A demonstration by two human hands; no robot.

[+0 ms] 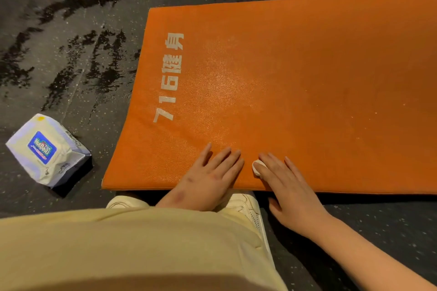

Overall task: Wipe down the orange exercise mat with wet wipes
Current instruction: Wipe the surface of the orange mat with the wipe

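The orange exercise mat (295,82) lies flat on the dark floor, with white lettering along its left end. My left hand (210,177) rests flat on the mat's near edge, fingers straight. My right hand (283,182) presses a small white wet wipe (256,166) onto the mat just right of the left hand; only a bit of the wipe shows under the fingers. The pack of wet wipes (47,150), white with a blue label, sits on the floor to the left of the mat.
Dark speckled rubber floor (71,38) surrounds the mat, with wet streaks at the upper left. My pale yellow trousers (130,243) and white shoes (246,203) fill the bottom, right against the mat's near edge.
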